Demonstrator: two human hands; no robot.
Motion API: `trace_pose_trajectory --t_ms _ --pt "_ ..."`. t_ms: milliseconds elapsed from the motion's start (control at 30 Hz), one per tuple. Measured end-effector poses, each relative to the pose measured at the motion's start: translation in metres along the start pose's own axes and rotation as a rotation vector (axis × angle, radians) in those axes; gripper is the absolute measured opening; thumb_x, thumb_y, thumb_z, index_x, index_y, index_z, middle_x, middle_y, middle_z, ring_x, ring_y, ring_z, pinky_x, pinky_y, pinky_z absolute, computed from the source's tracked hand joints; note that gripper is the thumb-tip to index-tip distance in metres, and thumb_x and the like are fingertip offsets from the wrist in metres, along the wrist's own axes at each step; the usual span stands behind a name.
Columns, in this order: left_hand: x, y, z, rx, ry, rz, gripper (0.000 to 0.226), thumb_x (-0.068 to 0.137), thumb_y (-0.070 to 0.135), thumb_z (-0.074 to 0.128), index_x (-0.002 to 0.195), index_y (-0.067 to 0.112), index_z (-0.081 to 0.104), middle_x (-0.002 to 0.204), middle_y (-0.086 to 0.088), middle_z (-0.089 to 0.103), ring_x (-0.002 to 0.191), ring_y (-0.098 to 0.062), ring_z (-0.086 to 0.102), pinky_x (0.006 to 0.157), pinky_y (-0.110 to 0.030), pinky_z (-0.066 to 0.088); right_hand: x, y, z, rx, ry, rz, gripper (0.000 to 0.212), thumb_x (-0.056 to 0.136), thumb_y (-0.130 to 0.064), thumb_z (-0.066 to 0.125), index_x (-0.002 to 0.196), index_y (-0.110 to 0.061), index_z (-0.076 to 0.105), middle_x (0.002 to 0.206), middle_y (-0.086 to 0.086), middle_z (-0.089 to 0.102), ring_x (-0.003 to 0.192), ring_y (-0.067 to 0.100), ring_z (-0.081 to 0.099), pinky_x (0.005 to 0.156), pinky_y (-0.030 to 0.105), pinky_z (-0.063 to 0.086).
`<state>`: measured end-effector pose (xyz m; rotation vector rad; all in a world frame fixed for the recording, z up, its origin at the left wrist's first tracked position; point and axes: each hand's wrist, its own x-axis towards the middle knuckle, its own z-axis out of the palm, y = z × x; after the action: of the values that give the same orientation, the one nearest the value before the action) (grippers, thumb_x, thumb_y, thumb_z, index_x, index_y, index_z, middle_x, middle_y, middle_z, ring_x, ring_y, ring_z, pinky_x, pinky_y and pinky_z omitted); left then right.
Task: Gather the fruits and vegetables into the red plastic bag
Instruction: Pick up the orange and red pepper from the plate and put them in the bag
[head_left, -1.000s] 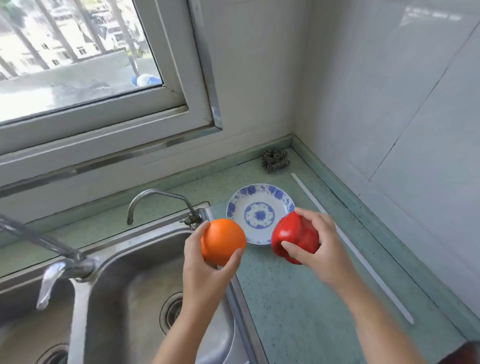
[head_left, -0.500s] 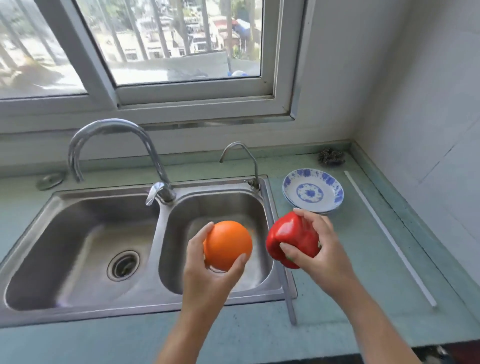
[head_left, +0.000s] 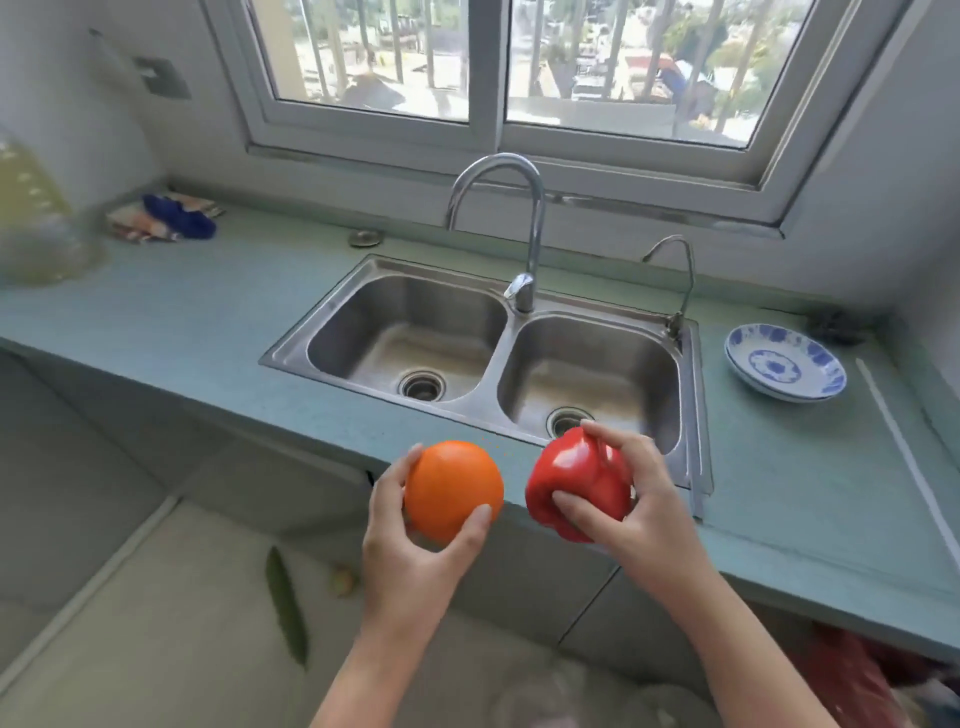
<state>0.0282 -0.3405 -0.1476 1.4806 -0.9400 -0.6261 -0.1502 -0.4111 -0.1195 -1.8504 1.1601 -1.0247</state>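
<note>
A: Going by the head camera, what worries you?
B: Both items are in the air, just in front of the counter (head_left: 779, 493) edge and above the floor. The left hand (head_left: 410, 545) curls its fingers and thumb round the orange (head_left: 453, 488). It is round and smooth, so a loosened hold would likely send it rolling. The right hand (head_left: 644, 514) wraps round the red pepper (head_left: 576, 480), thumb on its front, and that glossy skin could slip.
A: And where do they go?
B: A reddish crumple (head_left: 852, 675) shows low at right under the counter, too blurred to call it the bag. With both hands full, opening a bag looks awkward.
A: What else is about?
B: A double sink (head_left: 291, 353) and tap (head_left: 535, 223) beyond the hands, a blue-patterned dish (head_left: 784, 364) at right, a cloth (head_left: 166, 218) far left, a leaf (head_left: 285, 603) on the floor below
</note>
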Motion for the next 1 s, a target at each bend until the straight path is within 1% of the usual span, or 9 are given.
trace_pose_trajectory --t_ms 100,200,333,500,633,700,767,900,1000 --pt "-0.016 -0.003 -0.046 -0.005 0.103 -0.009 0.066 0.058 0.036 0.082 0.106 0.061 0.044 0.120 0.021 0.048 0.104 -0.012 0.058 0.079 -0.022 0.050 -0.006 -0.024 0.036 0.018 -0.103 -0.056 0.057 0.061 -0.034 0.073 0.108 -0.053 0.046 0.116 -0.017 0.044 0.105 -0.005 0.044 0.082 0.006 0.038" --pt "-0.027 -0.007 -0.091 0.040 0.218 -0.021 0.066 0.053 0.049 0.074 0.108 0.062 0.042 0.122 0.019 0.049 0.105 -0.013 0.057 0.082 -0.031 0.051 -0.009 -0.048 0.072 0.053 -0.215 -0.103 0.056 0.062 -0.032 0.073 0.107 -0.052 0.048 0.113 -0.020 0.044 0.105 -0.005 0.045 0.082 0.015 0.043" --pt "-0.039 -0.015 -0.146 0.061 0.405 -0.032 0.068 0.050 0.055 0.068 0.113 0.051 0.043 0.126 0.009 0.050 0.107 -0.017 0.056 0.088 -0.038 0.050 -0.007 -0.078 0.124 0.064 -0.370 -0.183 0.054 0.062 -0.031 0.072 0.109 -0.045 0.049 0.114 -0.009 0.047 0.103 -0.008 0.045 0.077 0.004 0.039" --pt "-0.053 -0.028 -0.217 0.084 0.611 -0.057 0.069 0.050 0.055 0.068 0.115 0.049 0.044 0.125 0.009 0.051 0.107 -0.014 0.056 0.085 -0.031 0.049 -0.005 -0.115 0.210 0.115 -0.556 -0.235 0.055 0.061 -0.038 0.071 0.110 -0.048 0.050 0.117 -0.016 0.046 0.105 0.003 0.050 0.082 0.015 0.044" --pt "-0.054 -0.034 -0.283 0.082 0.761 -0.041 0.069 0.051 0.053 0.071 0.115 0.046 0.046 0.125 0.013 0.052 0.106 -0.008 0.057 0.083 -0.020 0.049 -0.007 -0.150 0.291 0.180 -0.661 -0.287 0.055 0.066 -0.033 0.076 0.113 -0.045 0.048 0.120 -0.013 0.045 0.106 -0.006 0.045 0.073 0.003 0.040" --pt "-0.052 -0.035 -0.318 0.077 0.832 -0.030 0.069 0.051 0.052 0.072 0.114 0.045 0.047 0.123 0.018 0.051 0.106 -0.005 0.057 0.081 -0.017 0.049 -0.007 -0.169 0.333 0.206 -0.703 -0.322 0.054 0.064 -0.038 0.072 0.111 -0.047 0.047 0.118 -0.016 0.045 0.104 -0.011 0.044 0.075 0.000 0.036" --pt "-0.048 -0.035 -0.353 0.095 0.892 -0.022 0.068 0.051 0.050 0.072 0.114 0.044 0.047 0.122 0.019 0.051 0.105 -0.004 0.057 0.082 -0.020 0.050 -0.006 -0.191 0.374 0.247 -0.741 -0.337 0.054 0.066 -0.038 0.072 0.112 -0.045 0.046 0.117 -0.016 0.046 0.102 -0.012 0.045 0.076 0.000 0.035" --pt "-0.036 -0.032 -0.424 0.126 0.983 -0.040 0.069 0.051 0.051 0.073 0.115 0.044 0.048 0.123 0.017 0.052 0.104 -0.004 0.057 0.080 -0.020 0.051 -0.002 -0.236 0.443 0.322 -0.816 -0.376 0.055 0.071 -0.024 0.077 0.112 -0.044 0.047 0.118 -0.015 0.045 0.102 -0.012 0.044 0.074 0.000 0.037" --pt "-0.027 -0.029 -0.473 0.138 1.035 -0.050 0.069 0.050 0.051 0.074 0.113 0.044 0.048 0.124 0.012 0.053 0.102 -0.007 0.059 0.079 -0.020 0.051 0.001 -0.270 0.487 0.352 -0.850 -0.416 0.055 0.069 -0.032 0.078 0.111 -0.046 0.047 0.118 -0.016 0.045 0.102 -0.011 0.045 0.074 0.000 0.037"
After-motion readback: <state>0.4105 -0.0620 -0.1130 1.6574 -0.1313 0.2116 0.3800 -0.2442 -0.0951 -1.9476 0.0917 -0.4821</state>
